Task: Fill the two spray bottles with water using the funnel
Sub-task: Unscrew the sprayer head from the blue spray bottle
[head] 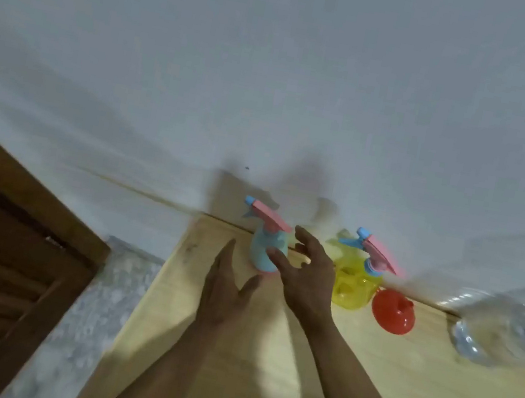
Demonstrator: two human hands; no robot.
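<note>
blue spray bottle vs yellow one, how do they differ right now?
The blue spray bottle has an opaque body; the yellow spray bottle is see-through. Both hands, left hand and right hand, are open around the blue one; the yellow one stands alone beside the red funnel. Both are upright with pink-and-blue trigger heads on.

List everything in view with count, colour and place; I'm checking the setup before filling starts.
blue spray bottle: 1, blue body, pink head, table back, by wall
yellow spray bottle: 1, clear yellow, pink head, right of blue one
funnel: 1, red, right of yellow bottle
clear bottle: 1, transparent, blurred, far right
table: 1, light wood
door: 1, brown, left
left hand: open, before blue bottle
right hand: open, reaching beside it
</note>
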